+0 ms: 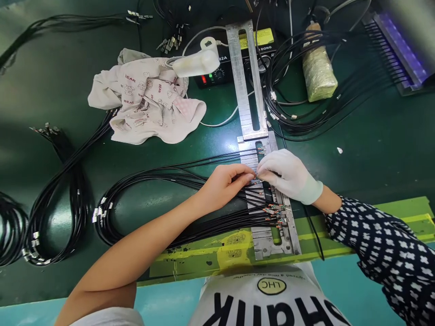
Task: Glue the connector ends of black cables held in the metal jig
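The left hand (224, 183) and gloved right hand (283, 174) close together over thin black cables (190, 231) lying across an aluminium jig (268, 244); what each pinches is too small to tell. The light, flexible cables handle best near their tiny metal terminals (277, 213). The jig's near end sits by the tabletop's (374, 163) front edge.

Pink cloth (146, 97): "BEAR", repeated. Black control box (214, 74): "82A". Yellow label (256, 38): "DONG". White garment (261, 303): "LHC", "Shark", inverted.

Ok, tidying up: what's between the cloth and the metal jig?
Head view: a white cord crosses the green mat between the printed cloth and slotted metal jig.
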`<state>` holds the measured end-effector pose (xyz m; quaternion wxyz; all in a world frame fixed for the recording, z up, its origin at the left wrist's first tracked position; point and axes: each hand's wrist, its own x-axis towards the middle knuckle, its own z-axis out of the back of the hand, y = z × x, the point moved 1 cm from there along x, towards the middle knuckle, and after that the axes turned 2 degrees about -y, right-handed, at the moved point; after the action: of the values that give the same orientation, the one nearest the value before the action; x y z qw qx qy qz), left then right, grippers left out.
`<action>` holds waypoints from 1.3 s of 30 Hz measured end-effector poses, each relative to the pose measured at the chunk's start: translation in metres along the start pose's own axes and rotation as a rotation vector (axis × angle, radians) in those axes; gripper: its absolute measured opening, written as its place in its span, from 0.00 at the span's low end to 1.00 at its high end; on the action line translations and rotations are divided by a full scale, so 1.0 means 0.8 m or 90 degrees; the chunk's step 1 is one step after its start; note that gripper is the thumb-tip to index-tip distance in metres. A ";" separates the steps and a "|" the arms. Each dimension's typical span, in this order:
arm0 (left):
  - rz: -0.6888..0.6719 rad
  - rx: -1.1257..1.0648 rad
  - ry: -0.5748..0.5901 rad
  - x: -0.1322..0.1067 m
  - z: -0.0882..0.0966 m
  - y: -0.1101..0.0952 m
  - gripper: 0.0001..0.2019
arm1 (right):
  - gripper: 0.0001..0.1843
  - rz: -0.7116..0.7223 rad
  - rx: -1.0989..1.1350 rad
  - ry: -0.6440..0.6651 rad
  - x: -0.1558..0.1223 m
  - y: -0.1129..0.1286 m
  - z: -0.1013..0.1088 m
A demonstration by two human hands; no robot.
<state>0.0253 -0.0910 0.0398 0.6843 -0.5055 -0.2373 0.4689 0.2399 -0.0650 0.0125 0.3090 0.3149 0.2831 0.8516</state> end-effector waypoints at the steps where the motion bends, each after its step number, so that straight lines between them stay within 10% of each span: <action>1: 0.006 -0.005 -0.003 0.001 0.000 0.000 0.12 | 0.15 -0.004 0.000 0.002 0.000 0.000 0.000; 27: 0.277 -0.333 0.121 0.013 0.011 0.007 0.15 | 0.14 -0.004 0.006 0.016 0.002 0.002 0.000; 39: 0.256 -0.255 0.125 0.019 0.015 0.003 0.12 | 0.14 -0.012 0.013 0.033 0.003 0.000 0.000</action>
<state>0.0219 -0.0720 0.0399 0.4844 -0.7102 -0.1528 0.4875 0.2386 -0.0635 0.0131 0.3060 0.2932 0.3027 0.8537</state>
